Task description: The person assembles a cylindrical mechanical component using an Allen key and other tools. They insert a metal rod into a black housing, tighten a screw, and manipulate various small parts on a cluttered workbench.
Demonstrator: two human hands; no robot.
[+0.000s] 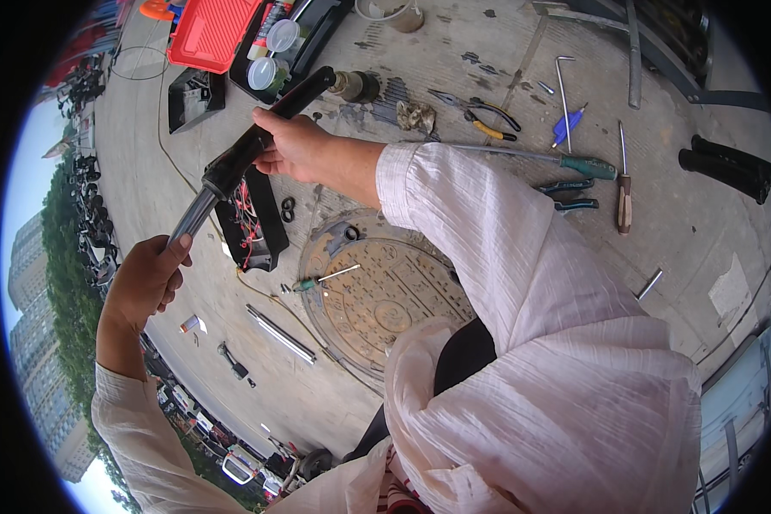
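Observation:
A shock absorber leg with a black outer tube (230, 168) and a bare metal rod slants across the upper left, held above the ground. My left hand (150, 281) is closed round the rod at its lower end. My right hand (293, 147) grips the black tube around its middle, thumb on top. Beyond the tube's upper end stands a dirty bottle-like container (351, 86). Below the tube lies an open black box (270, 224) with red wires in it, and two black rings (288, 209) lie beside that box.
An open red-lidded toolbox (217, 34) stands at the far left. Pliers (480, 114), a green-handled screwdriver (587, 166) and a wooden-handled screwdriver (624, 201) lie on the right. A round manhole cover (385, 295) holds a small screwdriver (327, 277); metal rods (280, 334) lie nearby.

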